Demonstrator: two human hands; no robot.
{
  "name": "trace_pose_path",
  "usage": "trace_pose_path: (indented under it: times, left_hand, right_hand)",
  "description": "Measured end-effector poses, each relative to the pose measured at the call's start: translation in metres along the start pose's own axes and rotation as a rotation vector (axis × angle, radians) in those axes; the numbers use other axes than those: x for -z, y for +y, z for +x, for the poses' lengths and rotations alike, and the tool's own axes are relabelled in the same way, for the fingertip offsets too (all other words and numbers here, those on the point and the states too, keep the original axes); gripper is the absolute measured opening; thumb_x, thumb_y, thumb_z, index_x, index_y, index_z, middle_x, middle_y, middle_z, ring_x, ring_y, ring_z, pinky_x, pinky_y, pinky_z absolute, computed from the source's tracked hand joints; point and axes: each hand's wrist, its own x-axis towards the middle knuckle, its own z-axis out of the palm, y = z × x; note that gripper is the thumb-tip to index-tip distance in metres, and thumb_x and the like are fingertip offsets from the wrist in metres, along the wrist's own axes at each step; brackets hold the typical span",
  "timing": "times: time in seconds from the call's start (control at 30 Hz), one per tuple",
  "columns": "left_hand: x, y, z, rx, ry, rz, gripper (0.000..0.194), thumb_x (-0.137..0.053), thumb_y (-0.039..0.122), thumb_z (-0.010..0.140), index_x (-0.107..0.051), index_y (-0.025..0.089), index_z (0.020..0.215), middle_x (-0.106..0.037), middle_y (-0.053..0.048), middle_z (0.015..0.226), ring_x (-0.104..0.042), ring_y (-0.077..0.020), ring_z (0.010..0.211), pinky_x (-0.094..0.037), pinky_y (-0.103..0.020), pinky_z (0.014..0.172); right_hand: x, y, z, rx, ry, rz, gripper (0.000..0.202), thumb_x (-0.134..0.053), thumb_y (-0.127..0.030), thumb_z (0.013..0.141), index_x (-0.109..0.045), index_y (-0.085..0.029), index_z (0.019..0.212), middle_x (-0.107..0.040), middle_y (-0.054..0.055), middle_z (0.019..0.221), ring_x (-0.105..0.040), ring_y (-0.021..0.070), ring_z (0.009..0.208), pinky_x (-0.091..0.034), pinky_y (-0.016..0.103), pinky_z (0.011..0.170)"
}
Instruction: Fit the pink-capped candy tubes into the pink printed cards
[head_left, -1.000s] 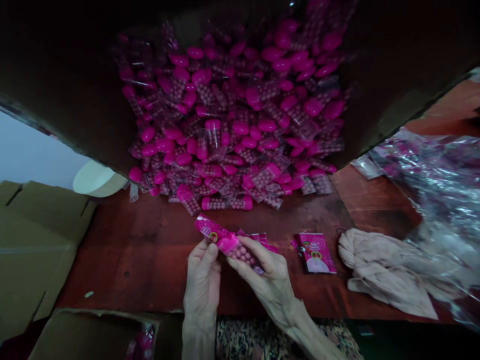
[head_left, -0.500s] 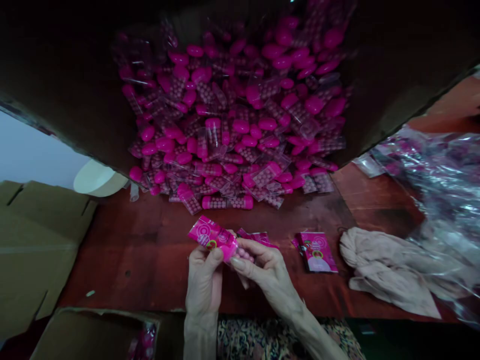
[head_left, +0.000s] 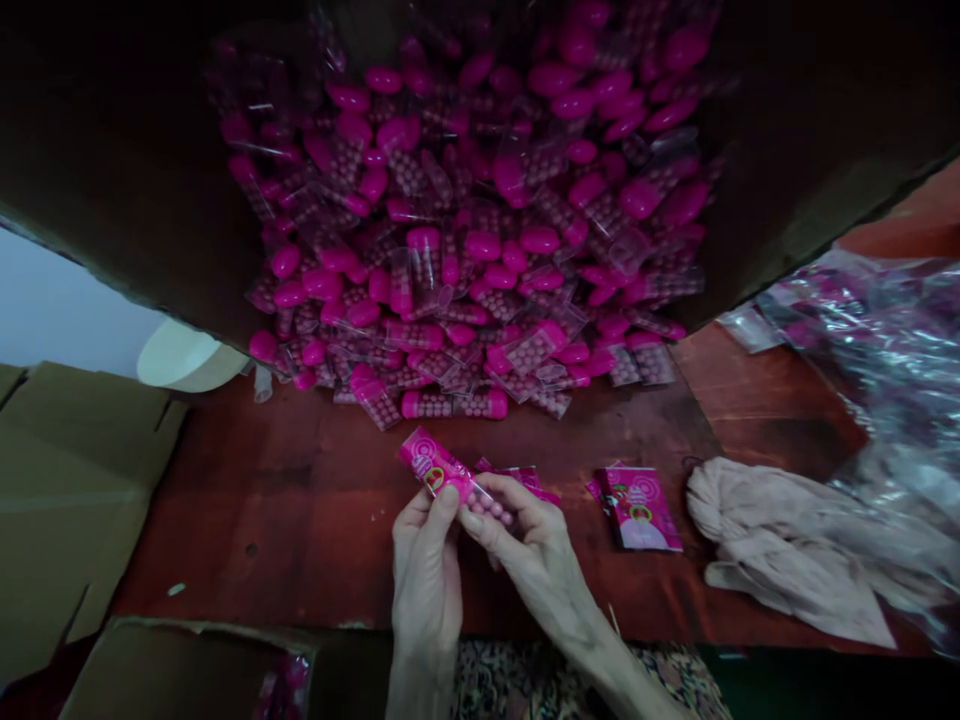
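My left hand (head_left: 429, 560) pinches a pink printed sleeve (head_left: 429, 462) that sits around the pink-capped end of a clear tube of pink beads (head_left: 491, 505). Thumb and fingers of my right hand (head_left: 534, 545) close on the tube's clear part. The sleeve points up and to the left, the beads down and to the right. Just behind my right hand lie flat pink sleeves (head_left: 529, 478). Farther right is a stack of pink printed sleeves (head_left: 646, 508). A large heap of pink-capped bead tubes (head_left: 480, 245) spills from a dark box onto the table.
The red-brown table (head_left: 300, 500) has a beige cloth (head_left: 787, 540) and clear plastic bags (head_left: 900, 370) at the right. At the left are a pale bowl (head_left: 187, 358) and a cardboard box (head_left: 75, 490). An open carton (head_left: 180, 670) stands at the lower left.
My left hand has shifted slightly right, and the sleeve has moved with it, a little farther along the tube. My right hand stays nearly in place, holding the tube.
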Motion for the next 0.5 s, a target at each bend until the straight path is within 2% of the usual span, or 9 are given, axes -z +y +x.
trace_pose_path:
  times: [0.07, 0.13, 0.2, 0.23, 0.3, 0.4, 0.5]
  left_hand:
    - [0.001, 0.003, 0.001, 0.028, -0.017, -0.005, 0.015, -0.069, 0.026, 0.070, -0.070, 0.013, 0.078, -0.069, -0.005, 0.074, -0.062, -0.0148, 0.069, -0.049, -0.026, 0.069]
    - [0.002, 0.008, 0.003, 0.049, -0.020, 0.004, 0.021, -0.067, 0.030, 0.073, -0.070, 0.011, 0.082, -0.070, -0.008, 0.079, -0.063, -0.0162, 0.072, -0.049, -0.028, 0.070]
    - [0.003, 0.013, 0.005, 0.029, -0.001, -0.004, 0.023, -0.065, 0.033, 0.074, -0.069, 0.011, 0.082, -0.070, -0.009, 0.081, -0.063, -0.0162, 0.072, -0.050, -0.028, 0.069]
    - [0.003, 0.014, 0.006, 0.008, 0.011, -0.013, 0.023, -0.065, 0.034, 0.075, -0.069, 0.012, 0.081, -0.070, -0.008, 0.081, -0.063, -0.0156, 0.071, -0.051, -0.028, 0.069]
    - [0.002, 0.015, 0.007, -0.028, 0.027, -0.026, 0.022, -0.066, 0.034, 0.074, -0.067, 0.013, 0.080, -0.070, -0.007, 0.082, -0.062, -0.0141, 0.068, -0.051, -0.028, 0.068]
    - [-0.002, 0.011, 0.003, -0.039, 0.039, -0.034, 0.022, -0.069, 0.035, 0.071, -0.066, 0.014, 0.080, -0.071, -0.007, 0.079, -0.064, -0.0152, 0.068, -0.052, -0.028, 0.067]
    - [-0.007, 0.007, -0.003, -0.030, 0.065, -0.040, 0.026, -0.070, 0.037, 0.068, -0.067, 0.014, 0.080, -0.072, -0.008, 0.076, -0.066, -0.0181, 0.070, -0.053, -0.029, 0.067]
  right_hand:
    - [0.000, 0.001, 0.000, -0.028, -0.030, 0.034, 0.028, -0.065, -0.035, 0.076, -0.063, -0.018, 0.098, -0.060, -0.001, 0.071, -0.050, 0.0092, 0.054, -0.042, 0.019, 0.048]
    - [0.000, 0.002, -0.002, -0.054, -0.062, 0.056, 0.038, -0.069, -0.031, 0.073, -0.059, -0.020, 0.107, -0.062, 0.001, 0.084, -0.053, 0.0101, 0.059, -0.043, 0.020, 0.050]
    - [-0.001, 0.003, -0.005, -0.084, -0.106, 0.067, 0.044, -0.067, -0.031, 0.075, -0.053, -0.021, 0.116, -0.062, 0.002, 0.088, -0.054, 0.0103, 0.061, -0.045, 0.021, 0.053]
    - [-0.002, 0.003, -0.007, -0.100, -0.136, 0.063, 0.038, -0.062, -0.033, 0.079, -0.053, -0.020, 0.114, -0.062, 0.001, 0.084, -0.054, 0.0097, 0.059, -0.044, 0.021, 0.052]
    - [-0.003, 0.002, -0.011, -0.125, -0.178, 0.038, 0.023, -0.049, -0.037, 0.088, -0.056, -0.018, 0.099, -0.058, -0.002, 0.068, -0.050, 0.0081, 0.050, -0.041, 0.019, 0.048]
    - [-0.007, -0.001, -0.016, -0.136, -0.155, -0.003, 0.031, -0.041, -0.042, 0.091, -0.054, -0.018, 0.078, -0.052, -0.004, 0.055, -0.044, 0.0069, 0.041, -0.035, 0.018, 0.040]
    - [-0.010, -0.004, -0.021, -0.122, -0.093, -0.013, 0.030, -0.045, -0.045, 0.089, -0.056, -0.019, 0.079, -0.048, -0.005, 0.049, -0.041, 0.0078, 0.037, -0.032, 0.019, 0.035]
